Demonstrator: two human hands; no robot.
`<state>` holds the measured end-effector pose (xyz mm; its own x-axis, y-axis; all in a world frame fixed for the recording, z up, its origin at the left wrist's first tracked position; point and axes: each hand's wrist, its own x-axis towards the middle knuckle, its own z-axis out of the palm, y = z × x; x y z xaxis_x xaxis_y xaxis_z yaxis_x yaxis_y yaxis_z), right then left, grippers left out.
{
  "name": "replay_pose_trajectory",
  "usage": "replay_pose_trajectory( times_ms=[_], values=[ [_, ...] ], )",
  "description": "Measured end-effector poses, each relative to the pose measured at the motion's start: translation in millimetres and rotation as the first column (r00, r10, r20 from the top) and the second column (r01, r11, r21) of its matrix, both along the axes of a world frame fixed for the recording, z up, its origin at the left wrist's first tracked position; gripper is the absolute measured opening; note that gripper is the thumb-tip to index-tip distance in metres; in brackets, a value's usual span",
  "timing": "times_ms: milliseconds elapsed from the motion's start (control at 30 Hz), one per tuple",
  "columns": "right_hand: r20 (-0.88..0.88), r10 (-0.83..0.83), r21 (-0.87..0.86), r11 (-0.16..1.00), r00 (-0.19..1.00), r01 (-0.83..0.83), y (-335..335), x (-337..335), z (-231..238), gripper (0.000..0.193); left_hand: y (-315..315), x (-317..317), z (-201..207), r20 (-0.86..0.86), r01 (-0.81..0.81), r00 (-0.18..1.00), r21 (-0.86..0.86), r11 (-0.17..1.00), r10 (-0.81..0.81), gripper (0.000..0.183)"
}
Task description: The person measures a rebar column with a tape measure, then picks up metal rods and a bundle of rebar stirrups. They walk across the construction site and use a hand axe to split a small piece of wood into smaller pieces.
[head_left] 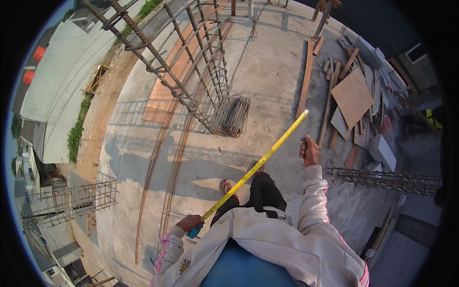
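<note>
My left hand is closed around the teal case of a tape measure, low and left of centre. From it the yellow blade runs out straight, up and to the right, across my legs. Its free tip is in the air, above my right hand and apart from it. The fingers of that hand are curled in; whether anything small is inside them is hidden. Below the blade, my sandalled foot stands on the concrete floor.
A tall rebar cage rises ahead on the left, with bundled wire stirrups at its foot. Long thin rods lie beside it. Planks and a plywood sheet are heaped at right. Another rebar column stands near my right arm.
</note>
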<state>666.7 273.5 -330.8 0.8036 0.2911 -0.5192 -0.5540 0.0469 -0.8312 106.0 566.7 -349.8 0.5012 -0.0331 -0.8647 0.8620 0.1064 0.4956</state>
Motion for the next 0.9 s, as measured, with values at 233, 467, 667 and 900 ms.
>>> replay_pose_trajectory(
  times_ms=[233,467,667,900],
  values=[
    [-0.112,0.141,0.091,0.987,0.984,-0.132,15.9,69.6,4.1,0.02,-1.5,91.8,1.3,0.078,0.001,0.997,0.005,1.0,-0.001,0.033],
    [-0.101,0.321,0.237,0.927,0.942,-0.29,52.4,156.7,-11.7,0.025,-22.0,176.0,-17.0,0.07,-0.009,0.998,0.116,0.993,0.0,0.036],
    [-0.008,0.389,0.325,0.872,0.921,-0.366,101.7,186.1,-10.2,0.015,-20.0,227.4,-7.9,0.025,-0.222,0.975,-0.03,0.975,0.222,0.036],
    [-0.05,0.461,-0.008,0.887,0.886,-0.462,128.0,194.1,-89.9,0.043,7.2,279.8,-19.4,-0.051,-0.308,0.951,-0.086,0.948,0.304,0.03]
  ],
)
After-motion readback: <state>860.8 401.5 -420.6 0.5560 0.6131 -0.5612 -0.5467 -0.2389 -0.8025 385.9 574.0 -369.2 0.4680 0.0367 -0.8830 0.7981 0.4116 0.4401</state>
